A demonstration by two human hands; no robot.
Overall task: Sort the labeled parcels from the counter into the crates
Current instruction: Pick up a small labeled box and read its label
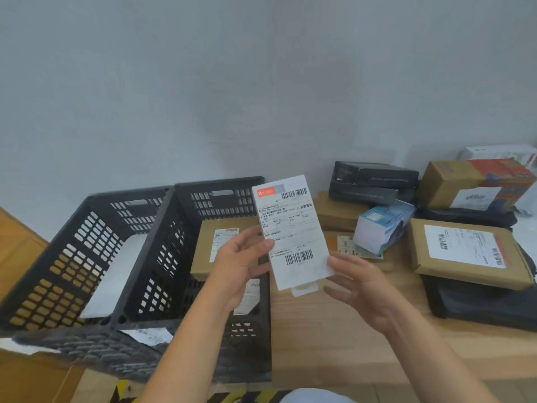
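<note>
I hold a flat white parcel [292, 228] with a shipping label and barcodes upright over the counter edge. My left hand [241, 263] grips its left edge, thumb on the label. My right hand [359, 283] touches its lower right corner with relaxed, spread fingers. Two black slotted crates stand to the left: the left crate [72, 257] holds a white parcel [116, 274]; the right crate [186, 228] holds a brown labeled box [215, 242] and another labeled parcel beneath my left hand.
On the wooden counter [334, 330] to the right lie a brown labeled box [465, 251] on black bags, a blue-white carton [383, 225], black boxes [372, 181] and a taped brown box [476, 184]. A grey wall stands behind.
</note>
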